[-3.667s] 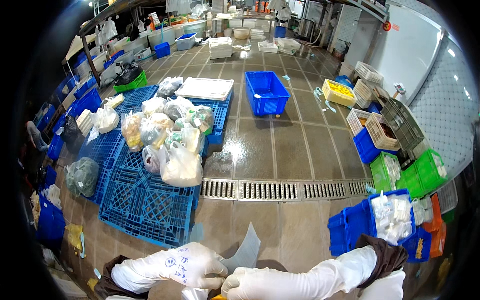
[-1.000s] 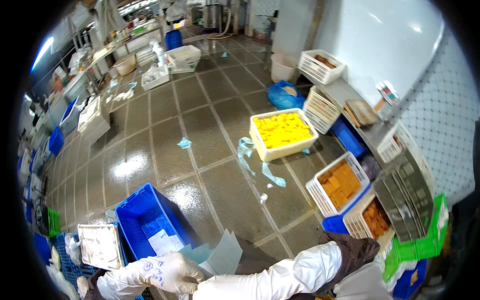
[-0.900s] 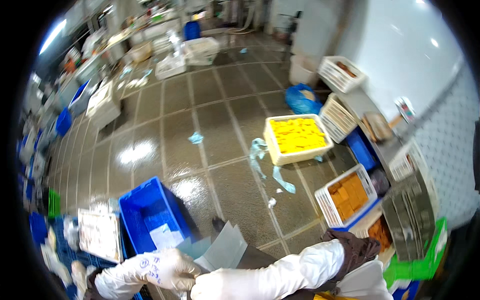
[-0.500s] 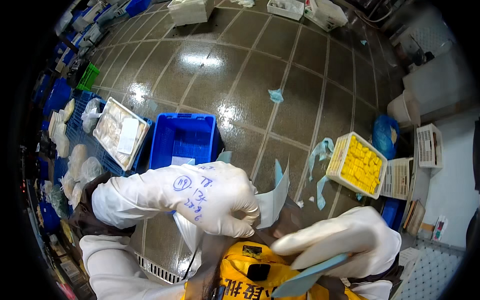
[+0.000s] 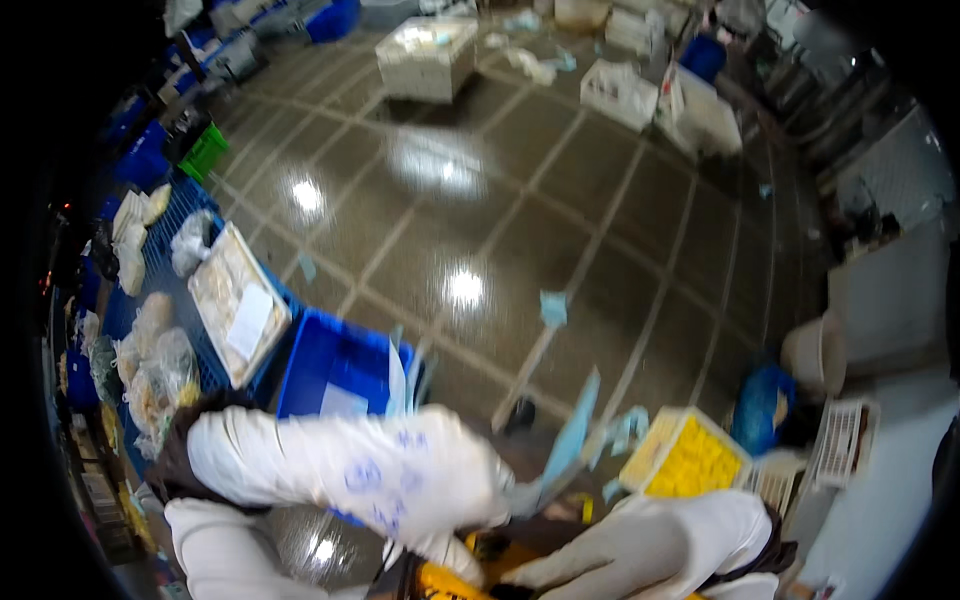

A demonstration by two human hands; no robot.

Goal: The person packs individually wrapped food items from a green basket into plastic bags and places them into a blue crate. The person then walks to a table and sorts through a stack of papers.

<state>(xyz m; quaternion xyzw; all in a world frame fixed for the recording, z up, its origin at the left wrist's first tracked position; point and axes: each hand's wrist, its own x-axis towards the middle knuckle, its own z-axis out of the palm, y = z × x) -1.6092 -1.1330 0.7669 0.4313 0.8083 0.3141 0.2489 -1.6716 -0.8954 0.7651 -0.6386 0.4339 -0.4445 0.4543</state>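
My left hand (image 5: 430, 475), in a white glove with blue handwriting on its back, reaches across in front of my body. Its fingers, partly hidden and blurred, are closed on a light blue sheet (image 5: 570, 440) that sticks out to the right. Another pale strip (image 5: 398, 375) rises behind the wrist, beside the blue crate. In front of the yellow-orange garment (image 5: 450, 582) on my body is my right hand (image 5: 630, 550), also white-gloved. Its fingers are extended leftward and nothing shows in them. Motion smears both hands.
A deep blue crate (image 5: 330, 365) stands left, next to a white tray (image 5: 225, 315) with a pale card on it. Bagged goods (image 5: 160, 370) lie farther left. To the right is a cream crate (image 5: 650, 455) of yellow pieces. Light blue scraps (image 5: 553, 308) lie on the wet tiled floor (image 5: 500, 230).
The view has tilted up, so things on the floor sit lower. The light blue strip seen by my right hand no longer shows there. My left hand still has its sheet.
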